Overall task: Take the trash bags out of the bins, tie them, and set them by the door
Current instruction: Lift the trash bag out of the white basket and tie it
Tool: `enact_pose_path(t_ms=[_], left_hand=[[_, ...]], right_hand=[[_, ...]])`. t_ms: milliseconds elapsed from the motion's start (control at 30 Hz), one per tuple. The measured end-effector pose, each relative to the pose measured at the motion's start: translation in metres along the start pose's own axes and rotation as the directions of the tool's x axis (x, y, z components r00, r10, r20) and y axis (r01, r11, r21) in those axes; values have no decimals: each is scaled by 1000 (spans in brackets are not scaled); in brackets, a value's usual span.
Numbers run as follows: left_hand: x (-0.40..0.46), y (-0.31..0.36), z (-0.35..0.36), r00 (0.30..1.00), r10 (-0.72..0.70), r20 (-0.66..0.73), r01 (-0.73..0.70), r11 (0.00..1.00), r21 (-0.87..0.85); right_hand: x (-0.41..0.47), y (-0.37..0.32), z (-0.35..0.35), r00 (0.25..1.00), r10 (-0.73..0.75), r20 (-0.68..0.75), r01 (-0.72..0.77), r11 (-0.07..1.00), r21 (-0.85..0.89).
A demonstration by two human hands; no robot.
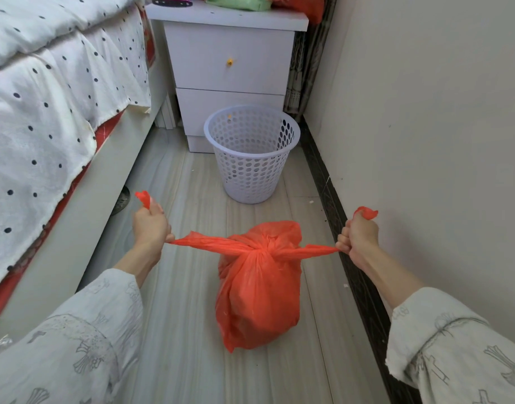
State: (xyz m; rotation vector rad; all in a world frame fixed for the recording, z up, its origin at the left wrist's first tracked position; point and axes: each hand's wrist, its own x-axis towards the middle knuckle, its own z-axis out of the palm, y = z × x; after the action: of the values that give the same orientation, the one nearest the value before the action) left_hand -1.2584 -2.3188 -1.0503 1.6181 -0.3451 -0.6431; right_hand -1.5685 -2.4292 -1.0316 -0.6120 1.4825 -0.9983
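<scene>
Your left hand and right hand each clenched one twisted end of the orange trash bag, knotted, hanging between them before the perforated white bin. No writing was legible.

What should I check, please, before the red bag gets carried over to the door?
1. Red bag out of the white bin: ok.
2. Knot drawn closed at the bag's neck: ok.
3. Left hand and right hand each grip a bag end: ok.
4. Second knot tied: cannot tell.
5. Bin left without loose trash: cannot tell.
6. Way to the door free: cannot tell, door not in view.
</scene>
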Motion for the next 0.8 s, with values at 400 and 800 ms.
enact_pose_path(t_ms=[400,800], left_hand=[[-29,2,31,925,-125,358,252,908,-335],[-87,-49,59,842,-283,460,478,787,-391]], right_hand=[[-21,32,35,961,-71,267,65,997,30],[-42,87,15,986,-118,119,156,908,-388]])
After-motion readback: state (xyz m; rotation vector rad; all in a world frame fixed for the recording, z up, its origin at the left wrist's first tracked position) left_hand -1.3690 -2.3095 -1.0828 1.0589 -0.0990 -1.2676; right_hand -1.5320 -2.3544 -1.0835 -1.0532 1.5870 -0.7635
